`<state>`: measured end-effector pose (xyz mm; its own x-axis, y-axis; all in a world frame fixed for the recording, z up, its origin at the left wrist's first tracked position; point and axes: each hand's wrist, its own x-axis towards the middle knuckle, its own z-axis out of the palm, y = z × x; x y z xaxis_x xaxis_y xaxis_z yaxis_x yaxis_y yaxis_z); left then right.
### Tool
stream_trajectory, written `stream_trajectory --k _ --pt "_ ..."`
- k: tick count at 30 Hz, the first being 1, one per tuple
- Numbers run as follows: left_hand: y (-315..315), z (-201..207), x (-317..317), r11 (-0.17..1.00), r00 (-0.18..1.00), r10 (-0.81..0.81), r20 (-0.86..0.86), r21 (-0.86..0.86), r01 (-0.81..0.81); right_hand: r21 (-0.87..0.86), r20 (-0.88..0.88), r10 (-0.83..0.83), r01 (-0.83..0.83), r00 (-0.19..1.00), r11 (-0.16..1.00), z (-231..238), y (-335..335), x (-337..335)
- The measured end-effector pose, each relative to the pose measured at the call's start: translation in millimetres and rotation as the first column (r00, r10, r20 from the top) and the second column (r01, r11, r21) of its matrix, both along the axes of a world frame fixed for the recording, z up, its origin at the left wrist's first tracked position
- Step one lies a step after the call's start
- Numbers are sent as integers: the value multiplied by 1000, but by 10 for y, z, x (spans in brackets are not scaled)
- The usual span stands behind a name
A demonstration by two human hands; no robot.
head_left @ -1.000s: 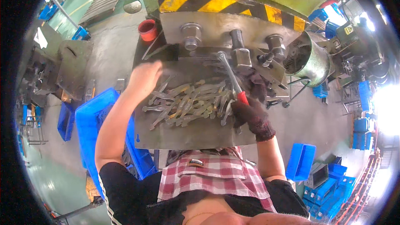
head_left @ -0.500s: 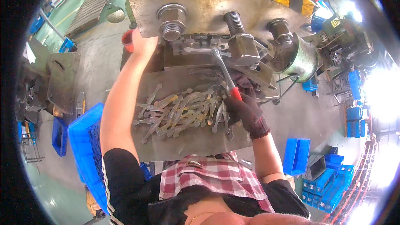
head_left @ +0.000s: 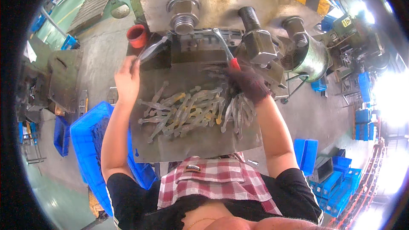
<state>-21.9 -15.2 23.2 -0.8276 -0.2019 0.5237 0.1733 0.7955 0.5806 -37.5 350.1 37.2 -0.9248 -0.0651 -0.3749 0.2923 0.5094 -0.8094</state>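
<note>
My bare left hand (head_left: pixel 128 78) is closed on the lower end of a long flat metal piece (head_left: pixel 154 50) with a rounded far end. It slants up toward the left side of the steel die block (head_left: pixel 191 52). My right hand (head_left: pixel 250 85), in a dark knit glove, grips a red-handled metal tool (head_left: pixel 224 47). The tool's rounded tip lies over the back of the die, beside a thin grey piece that is partly hidden. Below, a heap of similar metal pieces (head_left: pixel 187 110) covers the middle of a metal plate (head_left: pixel 191 151).
A press with large bolts (head_left: pixel 184 15) overhangs the die. The red cup (head_left: pixel 136 36) stands left of it. A blue crate (head_left: pixel 87 123) of dark pieces is beside my left arm; more blue bins (head_left: pixel 336 183) are at right. A lamp (head_left: pixel 119 8) hangs at upper left.
My left hand has come back from beside the red cup and now shows a metal piece in its fingers. The tool's tip has moved toward the back of the die. The view has shifted slightly.
</note>
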Motion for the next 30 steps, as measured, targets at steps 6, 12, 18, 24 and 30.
stream_trajectory --k 6,12,18,24,30 --pt "143 -7 205 988 998 -46 42 148 39 149 -73 20 -9 997 989 -67 -15 73" --pt "231 -127 354 964 982 -123 142 254 84 55 142 -35 28 989 998 252 -151 628" --pt "363 -96 393 949 934 -277 227 216 229 -385 246 102 0 964 923 146 -146 1124" --pt "238 19 434 546 747 -664 -37 -706 451 -599 414 320 -9 852 801 191 -183 1103" --pt "143 93 460 759 902 -403 157 -493 425 -486 421 326 -93 847 869 126 -187 1079"
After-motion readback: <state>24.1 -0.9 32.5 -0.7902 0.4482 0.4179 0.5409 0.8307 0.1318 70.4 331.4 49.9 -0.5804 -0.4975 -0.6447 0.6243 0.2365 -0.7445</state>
